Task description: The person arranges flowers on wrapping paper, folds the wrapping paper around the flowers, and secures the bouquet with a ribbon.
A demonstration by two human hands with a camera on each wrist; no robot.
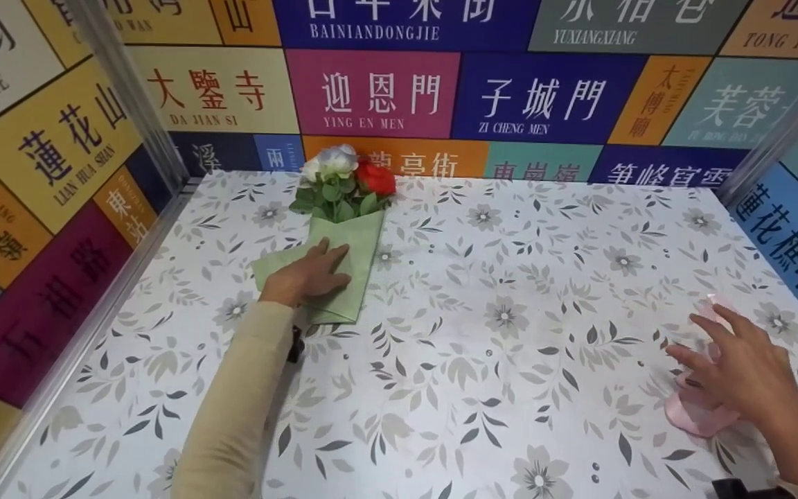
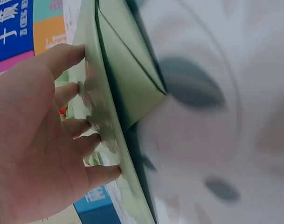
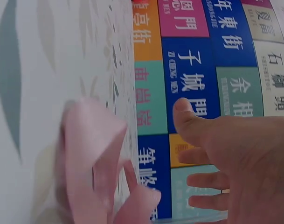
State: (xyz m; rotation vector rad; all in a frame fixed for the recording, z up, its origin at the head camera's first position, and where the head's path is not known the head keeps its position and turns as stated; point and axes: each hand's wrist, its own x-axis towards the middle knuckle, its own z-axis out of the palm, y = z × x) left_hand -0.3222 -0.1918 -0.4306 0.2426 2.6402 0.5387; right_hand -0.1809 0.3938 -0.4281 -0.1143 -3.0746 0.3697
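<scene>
A bouquet wrapped in green paper (image 1: 352, 270) lies on the table, with white and pale blue flowers (image 1: 331, 163), a red flower (image 1: 375, 178) and green leaves at its far end. My left hand (image 1: 310, 274) rests on the wrapping, fingers spread; in the left wrist view its fingertips touch the green sheet (image 2: 114, 130). On the right side, my right hand (image 1: 745, 364) hovers above a loose pink ribbon (image 1: 697, 412), its fingers apart and holding nothing. The right wrist view shows the ribbon's loops (image 3: 93, 154) on the table beside the hand.
White cloth with grey flowers and leaves covers the table (image 1: 503, 263). Behind it stands a wall of coloured panels with Chinese characters (image 1: 378, 93), and similar panels (image 1: 59, 149) close in the left and right sides.
</scene>
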